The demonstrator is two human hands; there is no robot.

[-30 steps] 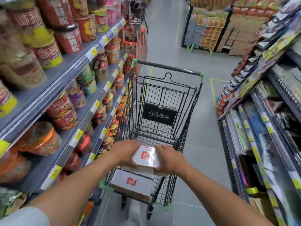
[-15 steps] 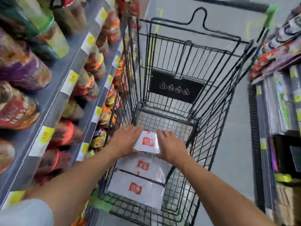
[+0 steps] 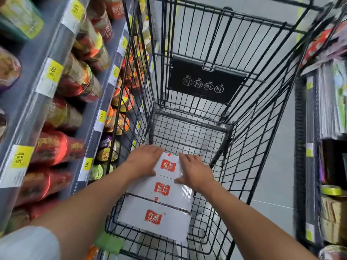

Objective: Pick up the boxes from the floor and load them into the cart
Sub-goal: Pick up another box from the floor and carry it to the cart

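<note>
"红派" in red on white boxes [image 3: 154,219]; "5.00" on yellow shelf tags [image 3: 53,72]

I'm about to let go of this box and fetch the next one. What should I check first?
1. Far box inside the cart: ok.
2. Far box seated flat on the cart bottom: cannot tell; the hands cover its sides.
3. Left hand and right hand lie flat on it, fingers straight, free to lift away: ok.
4. Far box lined up behind the middle box and near box: ok.
5. Bare cart bottom beyond for more boxes: ok.
6. Boxes left on the floor: cannot tell; none in view.
</note>
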